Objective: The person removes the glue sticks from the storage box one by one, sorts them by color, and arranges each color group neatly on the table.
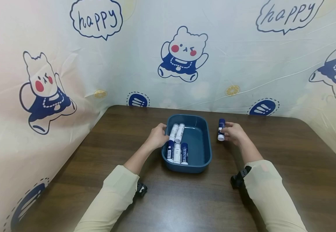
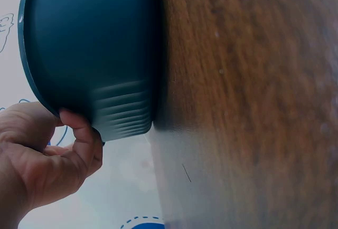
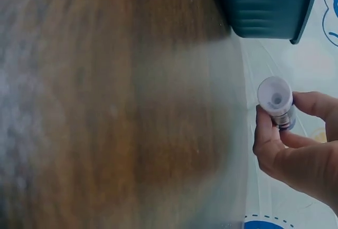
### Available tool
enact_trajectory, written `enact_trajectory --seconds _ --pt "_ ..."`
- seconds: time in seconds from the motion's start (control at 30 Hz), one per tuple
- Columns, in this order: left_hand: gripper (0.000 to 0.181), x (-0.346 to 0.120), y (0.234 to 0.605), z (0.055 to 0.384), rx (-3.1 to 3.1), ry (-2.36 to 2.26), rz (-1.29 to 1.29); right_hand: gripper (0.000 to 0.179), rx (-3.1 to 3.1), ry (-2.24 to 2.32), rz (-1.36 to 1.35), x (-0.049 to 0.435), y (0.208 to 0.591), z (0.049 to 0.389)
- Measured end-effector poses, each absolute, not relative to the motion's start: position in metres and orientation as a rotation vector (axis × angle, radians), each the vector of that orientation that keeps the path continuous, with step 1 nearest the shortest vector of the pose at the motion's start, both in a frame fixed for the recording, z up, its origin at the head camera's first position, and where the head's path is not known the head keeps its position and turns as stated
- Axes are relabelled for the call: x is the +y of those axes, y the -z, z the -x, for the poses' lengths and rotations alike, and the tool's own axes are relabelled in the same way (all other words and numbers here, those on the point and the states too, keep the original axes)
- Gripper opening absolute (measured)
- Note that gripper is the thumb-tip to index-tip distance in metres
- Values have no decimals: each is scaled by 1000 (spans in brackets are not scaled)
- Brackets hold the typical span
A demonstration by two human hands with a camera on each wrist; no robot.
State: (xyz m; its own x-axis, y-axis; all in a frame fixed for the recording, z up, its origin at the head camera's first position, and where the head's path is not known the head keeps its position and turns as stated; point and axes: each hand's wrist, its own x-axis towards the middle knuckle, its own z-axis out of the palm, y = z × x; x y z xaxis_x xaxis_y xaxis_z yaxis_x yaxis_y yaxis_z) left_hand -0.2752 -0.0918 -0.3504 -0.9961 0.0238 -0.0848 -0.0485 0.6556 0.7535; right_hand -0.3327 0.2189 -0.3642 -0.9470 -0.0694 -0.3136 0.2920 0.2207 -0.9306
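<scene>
Five glue-stick-like tubes (image 1: 180,132) lie in a dark blue bin (image 1: 203,165) on the brown wooden table (image 1: 191,199). Taking the bin as the dial, with twelve at the far edge, two white tubes lie side by side around half past ten. Nearer the person, a row of three spans eight round to six: a navy-and-white tube (image 1: 170,151) at eight, a white one at seven, another navy-and-white one (image 1: 184,153) at six. The tube at eight carries what may be a barcode; the small print on all of them is too fine to make out.

At about ten o'clock, the left hand (image 1: 158,136) grips the bin's rim, fingers curled over it. Outside the bin, between two and three o'clock, the right hand (image 1: 233,132) pinches a sixth tube (image 1: 221,130) between thumb and fingers, its navy end pointing away and its white end towards the person. That tube stands apart from the bin.

Behind, a printed backdrop (image 1: 144,54) reads "happy" in two speech bubbles, towards eleven and one o'clock, with a winking bear (image 1: 183,54) at twelve.
</scene>
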Motion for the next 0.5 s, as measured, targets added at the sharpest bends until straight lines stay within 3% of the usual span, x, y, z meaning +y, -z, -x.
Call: enact_trajectory --seconds 0.5 --pt "50 -91 350 275 2768 -1266 29 64 2316 1557 -247 221 368 333"
